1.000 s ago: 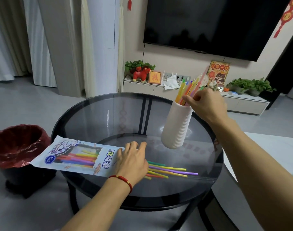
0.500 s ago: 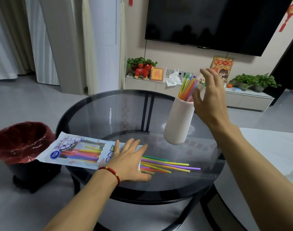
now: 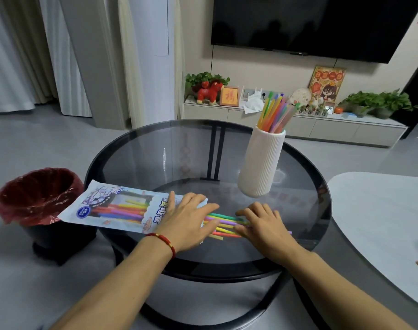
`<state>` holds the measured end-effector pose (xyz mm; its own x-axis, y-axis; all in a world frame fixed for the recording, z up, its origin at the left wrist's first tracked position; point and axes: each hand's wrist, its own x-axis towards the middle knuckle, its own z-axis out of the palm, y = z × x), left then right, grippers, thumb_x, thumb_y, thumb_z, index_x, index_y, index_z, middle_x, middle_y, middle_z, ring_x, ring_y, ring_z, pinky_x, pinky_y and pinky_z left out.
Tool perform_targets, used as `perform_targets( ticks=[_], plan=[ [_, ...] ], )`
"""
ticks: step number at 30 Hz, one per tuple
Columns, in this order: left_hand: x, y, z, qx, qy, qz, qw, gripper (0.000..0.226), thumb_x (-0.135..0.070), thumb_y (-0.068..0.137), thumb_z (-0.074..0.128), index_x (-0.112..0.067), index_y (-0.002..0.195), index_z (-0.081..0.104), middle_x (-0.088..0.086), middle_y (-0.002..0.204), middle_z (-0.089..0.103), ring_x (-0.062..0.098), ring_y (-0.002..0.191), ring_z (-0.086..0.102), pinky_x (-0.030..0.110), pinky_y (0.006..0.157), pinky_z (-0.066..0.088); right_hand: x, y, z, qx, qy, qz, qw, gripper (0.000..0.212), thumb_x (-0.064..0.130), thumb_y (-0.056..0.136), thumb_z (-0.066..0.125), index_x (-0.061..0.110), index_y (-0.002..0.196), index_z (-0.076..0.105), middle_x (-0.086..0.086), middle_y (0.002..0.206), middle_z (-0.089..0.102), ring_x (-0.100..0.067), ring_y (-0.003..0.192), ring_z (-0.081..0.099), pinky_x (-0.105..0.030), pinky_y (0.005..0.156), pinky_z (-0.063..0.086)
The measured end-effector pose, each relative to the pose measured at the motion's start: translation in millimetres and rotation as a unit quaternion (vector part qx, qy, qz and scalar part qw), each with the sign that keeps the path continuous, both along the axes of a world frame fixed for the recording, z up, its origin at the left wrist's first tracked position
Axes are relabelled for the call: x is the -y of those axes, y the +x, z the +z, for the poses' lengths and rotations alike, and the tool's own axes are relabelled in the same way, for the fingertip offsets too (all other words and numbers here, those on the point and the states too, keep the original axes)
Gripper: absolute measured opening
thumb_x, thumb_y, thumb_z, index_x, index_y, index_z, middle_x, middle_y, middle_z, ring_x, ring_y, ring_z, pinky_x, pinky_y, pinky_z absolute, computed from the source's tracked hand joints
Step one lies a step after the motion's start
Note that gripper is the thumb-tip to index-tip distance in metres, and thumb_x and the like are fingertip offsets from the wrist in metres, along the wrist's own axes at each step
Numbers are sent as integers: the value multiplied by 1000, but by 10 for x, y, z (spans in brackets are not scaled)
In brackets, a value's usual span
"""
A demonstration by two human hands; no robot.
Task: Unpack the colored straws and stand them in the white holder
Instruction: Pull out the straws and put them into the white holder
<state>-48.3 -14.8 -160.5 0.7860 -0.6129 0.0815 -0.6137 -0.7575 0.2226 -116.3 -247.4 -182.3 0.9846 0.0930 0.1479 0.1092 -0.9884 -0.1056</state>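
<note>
Down on the round, dark-rimmed glass table (image 3: 136, 158), both hands lay flat over a loose fan of coloured plastic straws (image 3: 223, 223). That fan of green, purple, yellow, orange and red straws rested on the glass near the front edge, between the two hands and partly under them. The left hand (image 3: 186, 220), with a red cord bracelet (image 3: 164, 240) at its wrist, pressed palm-down with fingers spread, covering the open end of the printed blue-and-white plastic straw packet (image 3: 115, 208); it gripped nothing. The packet lay flat, its far end jutting past the table's left edge, and several straws showed through its clear window. The right hand (image 3: 262, 222) lay on the other end of the fan, fingers pointing left and slightly curled onto the straws; whether it had pinched any of them could not be told.

Further back on the right side of the table stood the tall white ribbed holder (image 3: 262, 163), upright, with a bunch of coloured straws (image 3: 275, 110) leaning out of its mouth toward the right. On the floor left of the table sat a black bin with a red liner (image 3: 36, 196), just beside the packet's overhanging end.
</note>
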Motion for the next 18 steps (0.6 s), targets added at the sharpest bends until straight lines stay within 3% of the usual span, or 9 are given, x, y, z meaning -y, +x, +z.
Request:
perform_targets(
  ticks=[5, 10, 12, 14, 18],
  plan=[
    [64, -3, -40, -4, 3, 4, 1000, 45, -50, 100, 38, -38, 144, 42, -7, 155, 34, 15, 146, 22, 65, 119, 6, -129, 96, 35, -17, -1, 46, 999, 30, 44, 105, 55, 19, 121, 58, -2, 115, 59, -26, 103, 55, -40, 86, 43],
    [77, -1, -44, -12, -4, 9, 1000, 41, -46, 101, 40, -35, 139, 48, -7, 154, 34, 14, 146, 24, 64, 119, 8, -214, 77, 86, -30, -56, 69, 996, 23, 39, 111, 42, 17, 110, 50, -3, 104, 56, -19, 79, 43, -34, 68, 34],
    [72, -1, -39, -15, -9, 9, 1000, 39, -43, 100, 42, -33, 137, 50, -7, 153, 35, 14, 145, 25, 63, 119, 9, -257, 83, 110, -40, -89, 63, 993, 21, 34, 112, 38, 15, 111, 48, -5, 106, 56, -18, 79, 41, -36, 67, 39],
    [64, -5, -39, -18, -14, 7, 1000, 37, -41, 99, 44, -32, 135, 51, -7, 152, 36, 14, 144, 26, 63, 119, 10, -295, 74, 139, -49, -103, 61, 992, 18, 29, 113, 37, 15, 113, 47, -5, 107, 54, -19, 80, 43, -37, 69, 45],
    [38, -5, -39, -10, -14, 10, 1000, 37, -41, 99, 44, -32, 133, 52, -7, 151, 37, 14, 143, 27, 63, 119, 9, -248, 7, 264, -53, -100, 61, 992, 14, 29, 113, 33, 20, 103, 35, -4, 99, 54, -28, 80, 60, -40, 62, 42]
  ],
)
